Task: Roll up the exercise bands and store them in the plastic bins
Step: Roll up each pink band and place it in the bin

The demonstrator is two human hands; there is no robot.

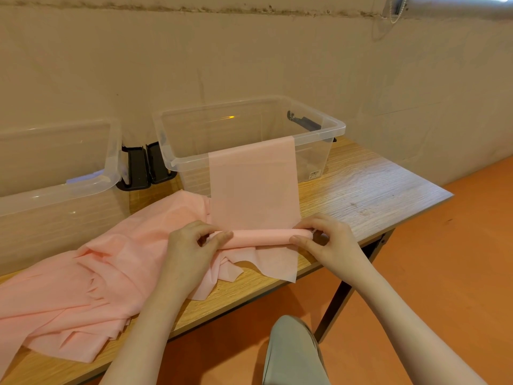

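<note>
Orange flooring and a wood-grain counter set against a beige wall frame a person rolling a pink exercise band. Nearest the camera, a knee in grey trousers sits below both forearms. The left hand pinches one end of the rolled section between thumb and curled fingers; the right hand pinches the other end the same way. Left of the left hand, a loose heap of pink bands spreads across the counter. Beyond both hands, the unrolled length of the band runs up and over the front rim of a clear plastic bin. Farther left of the left hand stands a second clear bin, with black latches between the two.
</note>
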